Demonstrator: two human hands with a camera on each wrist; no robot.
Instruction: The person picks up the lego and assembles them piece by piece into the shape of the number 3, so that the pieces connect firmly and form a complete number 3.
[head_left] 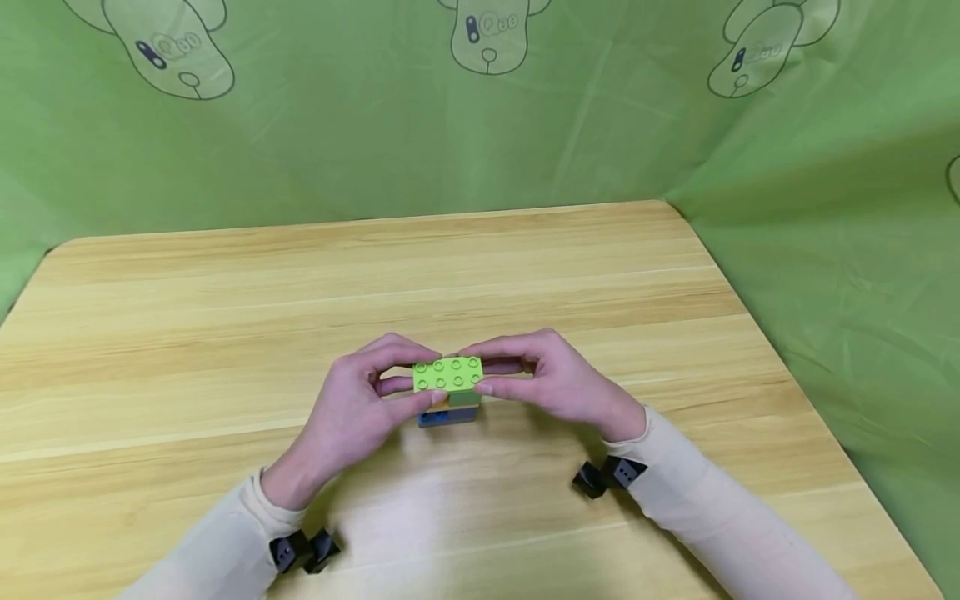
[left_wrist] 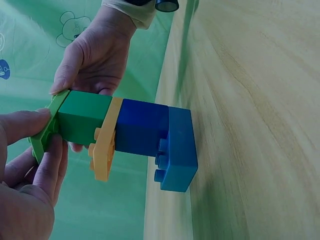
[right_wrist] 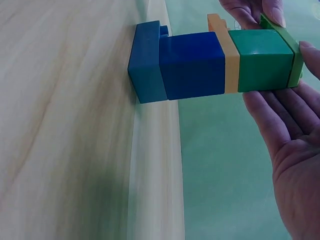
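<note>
Now both hands are on the brick tower [head_left: 448, 392], mid-table.
Left hand [head_left: 352, 408] and right hand [head_left: 555, 379] pinch the lime-green plate [head_left: 447, 373] capping it; below sit a green brick [left_wrist: 82, 120], an orange plate [left_wrist: 106, 145], a dark blue brick [left_wrist: 142, 127] and a blue base [left_wrist: 179, 150] standing on the wooden table [head_left: 225, 333].

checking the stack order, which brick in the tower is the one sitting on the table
The light blue flat brick at the bottom: it alone touches the table. The dark blue, orange, green and lime pieces stack above it.
</note>
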